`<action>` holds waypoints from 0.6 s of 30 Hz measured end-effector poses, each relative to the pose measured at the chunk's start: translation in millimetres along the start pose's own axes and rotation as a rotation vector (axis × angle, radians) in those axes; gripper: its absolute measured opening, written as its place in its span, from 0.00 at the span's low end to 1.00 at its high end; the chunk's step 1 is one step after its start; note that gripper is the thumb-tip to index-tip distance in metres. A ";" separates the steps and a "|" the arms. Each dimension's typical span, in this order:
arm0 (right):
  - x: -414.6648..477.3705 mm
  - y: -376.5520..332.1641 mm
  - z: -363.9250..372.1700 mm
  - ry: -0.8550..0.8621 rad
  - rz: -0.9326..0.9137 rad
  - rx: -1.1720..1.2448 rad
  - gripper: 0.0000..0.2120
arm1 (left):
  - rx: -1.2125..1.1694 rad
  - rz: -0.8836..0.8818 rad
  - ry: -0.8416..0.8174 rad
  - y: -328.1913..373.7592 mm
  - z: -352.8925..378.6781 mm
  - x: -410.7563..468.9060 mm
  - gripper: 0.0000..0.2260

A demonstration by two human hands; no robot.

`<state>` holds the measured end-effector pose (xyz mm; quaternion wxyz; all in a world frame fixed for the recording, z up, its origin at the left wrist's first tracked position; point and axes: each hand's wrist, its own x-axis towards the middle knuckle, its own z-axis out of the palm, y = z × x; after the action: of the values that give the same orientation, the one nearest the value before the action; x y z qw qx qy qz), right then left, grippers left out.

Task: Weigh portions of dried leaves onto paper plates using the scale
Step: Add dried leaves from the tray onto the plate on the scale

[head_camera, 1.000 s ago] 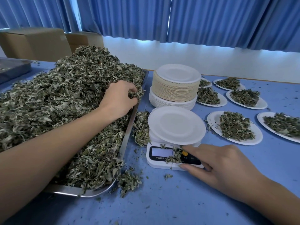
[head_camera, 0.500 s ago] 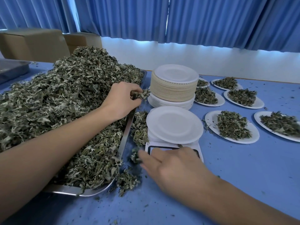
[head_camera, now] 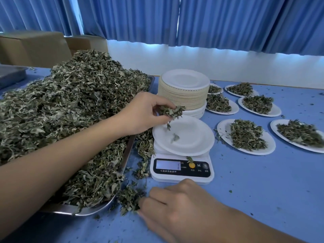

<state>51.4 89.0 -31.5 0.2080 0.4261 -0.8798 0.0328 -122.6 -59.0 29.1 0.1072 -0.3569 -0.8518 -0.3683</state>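
Already six filled plates [head_camera: 246, 135] lie on the table [head_camera: 263, 181] to the right. On the scale [head_camera: 181, 170] sits a plate [head_camera: 192, 137] holding only a few stray leaves. The left hand [head_camera: 142, 114], fingers pinched around a small clump of leaves [head_camera: 172, 110], hovers over its rim. The right hand [head_camera: 182, 207], loosely curled, touches spilled leaves [head_camera: 129, 199] beside the tray [head_camera: 87, 210]; whether it grips them cannot be told. A tall stack of empty plates [head_camera: 184, 92] and the heaped tray suggest many portions remain.
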 end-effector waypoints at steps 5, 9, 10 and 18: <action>0.4 1.7 3.0 0.053 0.006 0.025 0.14 | 0.014 -0.030 0.049 -5.5 -9.4 1.0 0.13; 2.0 2.6 5.2 0.062 0.007 0.016 0.15 | 0.311 -0.186 0.071 -25.0 -37.8 8.5 0.06; 2.1 2.8 5.1 0.064 0.005 0.016 0.14 | 0.387 -0.275 -0.033 -32.4 -43.7 8.4 0.03; 1.7 2.5 3.6 0.096 -0.002 0.002 0.14 | 0.558 -0.560 -0.398 -42.4 -54.8 0.2 0.14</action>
<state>47.3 88.5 -33.9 0.2496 0.4253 -0.8683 0.0541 -156.3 -117.5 44.5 -0.0705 -0.1339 -0.9865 -0.0630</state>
